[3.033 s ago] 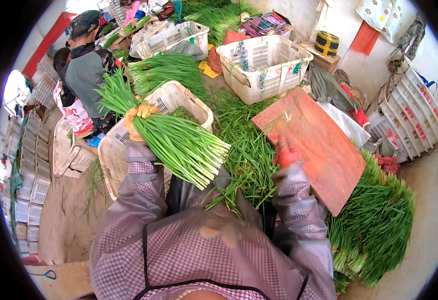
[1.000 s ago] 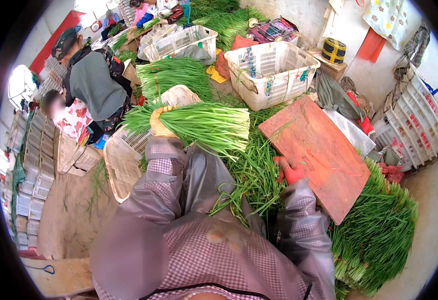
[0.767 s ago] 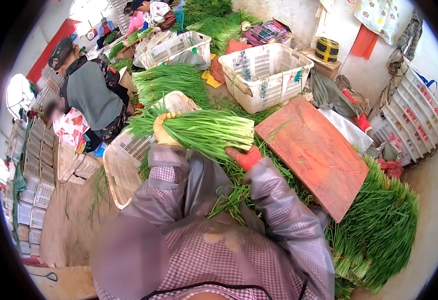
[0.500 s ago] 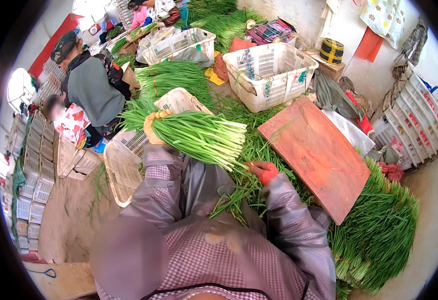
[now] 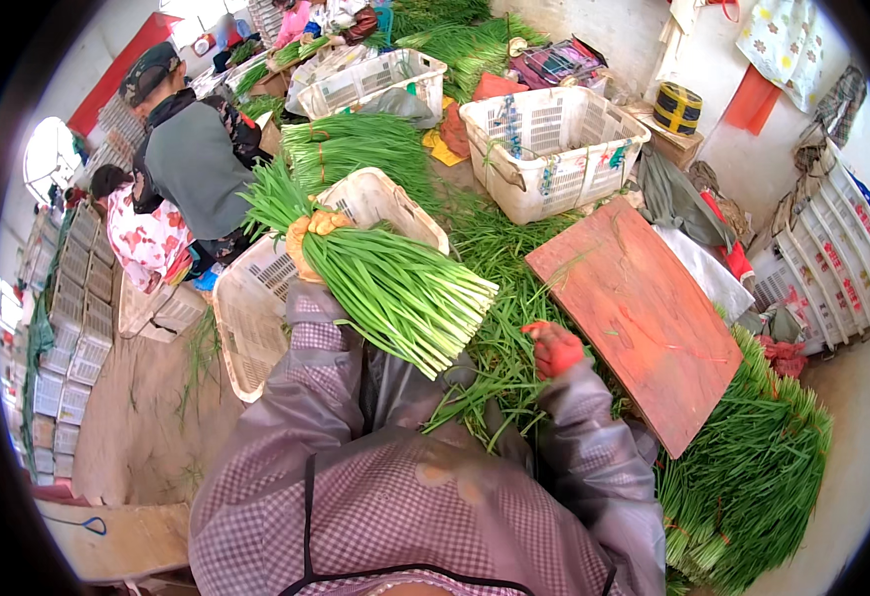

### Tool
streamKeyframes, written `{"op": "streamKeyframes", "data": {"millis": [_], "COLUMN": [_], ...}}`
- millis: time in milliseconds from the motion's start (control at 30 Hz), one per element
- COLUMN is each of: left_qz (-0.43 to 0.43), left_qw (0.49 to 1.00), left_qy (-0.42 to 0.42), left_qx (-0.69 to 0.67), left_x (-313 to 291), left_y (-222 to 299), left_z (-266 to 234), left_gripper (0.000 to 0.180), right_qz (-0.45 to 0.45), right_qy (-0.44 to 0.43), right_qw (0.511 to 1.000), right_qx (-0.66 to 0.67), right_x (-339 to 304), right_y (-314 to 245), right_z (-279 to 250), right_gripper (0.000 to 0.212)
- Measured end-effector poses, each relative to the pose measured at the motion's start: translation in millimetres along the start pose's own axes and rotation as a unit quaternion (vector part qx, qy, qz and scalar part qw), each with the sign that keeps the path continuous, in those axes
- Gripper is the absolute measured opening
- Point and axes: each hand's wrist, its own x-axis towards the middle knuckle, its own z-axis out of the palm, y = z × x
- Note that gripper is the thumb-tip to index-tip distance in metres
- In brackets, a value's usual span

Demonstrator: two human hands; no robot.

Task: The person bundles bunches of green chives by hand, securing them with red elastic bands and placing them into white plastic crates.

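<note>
My left hand (image 5: 314, 236), in a tan glove, is wrapped round a thick bunch of garlic chives (image 5: 395, 293). The pale cut ends fan out toward the lower right and the green leaf tips stick out at the upper left. My right hand (image 5: 555, 349), in a red glove with fingertips showing, hangs apart from the stem ends. Its fingers are loosely bent and spread a little, with nothing visible in them. Loose chive leaves (image 5: 495, 392) lie beneath it and across my lap.
A white crate (image 5: 246, 343) stands beyond my left arm, another (image 5: 554, 159) farther back. A reddish board (image 5: 639, 323) lies to the right, beside tied chive bundles (image 5: 753, 467). More chives (image 5: 356, 154) are piled ahead. A person in a grey vest (image 5: 192, 164) sits at the left.
My right hand has drawn back from the stem ends, letting go of the thin strand it pinched. The bunch in my left hand has tipped, its cut ends lower.
</note>
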Motion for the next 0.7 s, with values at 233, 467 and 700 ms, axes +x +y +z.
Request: {"op": "streamKeyframes", "data": {"millis": [233,467,700], "left_qz": [-0.001,-0.005,-0.024], "left_qw": [1.0,0.997,0.999], "left_qy": [0.001,-0.061,-0.032], "left_qx": [0.006,0.055,0.035], "left_x": [-1.7,7.2,6.7], "left_y": [-23.6,-50.1,-57.2], "left_z": [27.8,43.6,41.2], "left_gripper": [0.022,0.026,0.026], "right_qz": [-0.105,-0.191,0.007], "right_qy": [-0.094,-0.02,-0.079], "right_qw": [0.967,0.944,0.995], "right_qx": [-0.21,-0.269,-0.064], "right_x": [-36.2,3.1,-17.5], "right_y": [-40.0,-22.0,-24.3], "right_z": [73.1,113.9,98.2], "right_gripper": [0.028,0.029,0.017]}}
